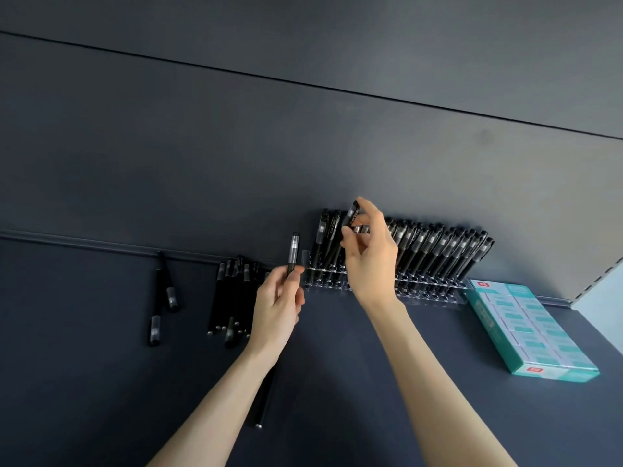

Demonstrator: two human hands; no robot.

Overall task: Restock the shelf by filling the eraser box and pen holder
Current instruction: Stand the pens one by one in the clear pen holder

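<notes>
A clear acrylic pen holder (pixel 435 291) stands against the dark back wall, with several black pens upright in it. My right hand (pixel 369 257) pinches a black pen (pixel 352 214) by its upper end, over the holder's left part. My left hand (pixel 278 305) grips another black pen (pixel 292 252), held upright just left of the holder. A teal eraser box (pixel 529 328) lies on the shelf to the right, with several wrapped erasers in it.
A loose pile of black pens (pixel 232 294) lies on the dark shelf left of my left hand. Two more pens (pixel 163 294) lie further left. One pen (pixel 264 406) lies beneath my left forearm. The shelf's upright edge (pixel 590 281) is at the far right.
</notes>
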